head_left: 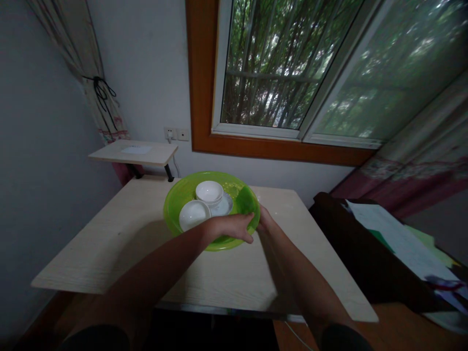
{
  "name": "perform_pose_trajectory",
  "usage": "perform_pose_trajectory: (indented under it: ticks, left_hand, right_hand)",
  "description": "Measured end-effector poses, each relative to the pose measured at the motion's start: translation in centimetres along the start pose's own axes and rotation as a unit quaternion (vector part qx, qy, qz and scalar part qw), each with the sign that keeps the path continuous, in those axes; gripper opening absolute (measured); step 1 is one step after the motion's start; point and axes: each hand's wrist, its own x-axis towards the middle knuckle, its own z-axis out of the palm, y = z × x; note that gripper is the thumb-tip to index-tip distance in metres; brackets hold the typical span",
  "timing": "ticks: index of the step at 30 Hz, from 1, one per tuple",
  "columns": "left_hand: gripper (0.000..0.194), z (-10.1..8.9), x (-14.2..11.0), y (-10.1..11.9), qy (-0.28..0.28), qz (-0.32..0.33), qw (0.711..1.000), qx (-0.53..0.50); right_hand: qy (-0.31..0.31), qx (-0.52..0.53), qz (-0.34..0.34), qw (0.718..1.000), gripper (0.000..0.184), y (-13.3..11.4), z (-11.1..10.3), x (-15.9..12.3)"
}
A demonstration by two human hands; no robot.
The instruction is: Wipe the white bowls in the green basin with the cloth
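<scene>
Over one pale table (pixel 106 234), one glossy green basin (pixel 174 197) faces up, outline longest left to right; inside, one white bowl (pixel 192 213), one bowl stack (pixel 209 190), one pale plate (pixel 227 204); the left hand (pixel 234 227) straddles and holds the near-right rim; the right hand (pixel 264 220) touches the right side, fingers hidden, grip impossible to tell.

Bowls (pixel 194 214) in basin (pixel 183 190); shelf (pixel 106 151) on table (pixel 226 282), left.

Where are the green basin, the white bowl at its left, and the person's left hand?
Green basin (pixel 185 189), head view: bare inner wall, upper left.
White bowl (pixel 193 213) at its left, head view: inside surface.
Left hand (pixel 237 226), head view: back of the hand.
</scene>
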Motion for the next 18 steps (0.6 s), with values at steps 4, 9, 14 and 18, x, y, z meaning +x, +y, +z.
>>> perform_pose_trajectory:
  ticks: [4,9,14,18]
  left_hand:
    - [0.104,-0.4,-1.9,-2.4,-0.049,0.047,0.998,-0.015]
    - [0.102,-1.0,-3.7,-4.4,-0.102,0.061,0.988,-0.098]
    - [0.083,-1.4,-3.4,-2.9,-0.050,0.067,0.994,-0.075]
    - [0.067,-0.4,-1.5,-1.5,0.015,0.074,0.997,-0.032]
  right_hand:
    - [-0.003,0.011,-0.036,0.999,0.043,0.0,0.2,-0.4]
    - [0.015,0.003,-0.114,0.993,0.052,1.1,0.8,-2.1]
    - [0.056,0.008,-0.166,0.985,0.051,3.3,1.3,-4.3]
    - [0.100,0.014,-0.167,0.981,0.049,4.9,1.4,-5.1]
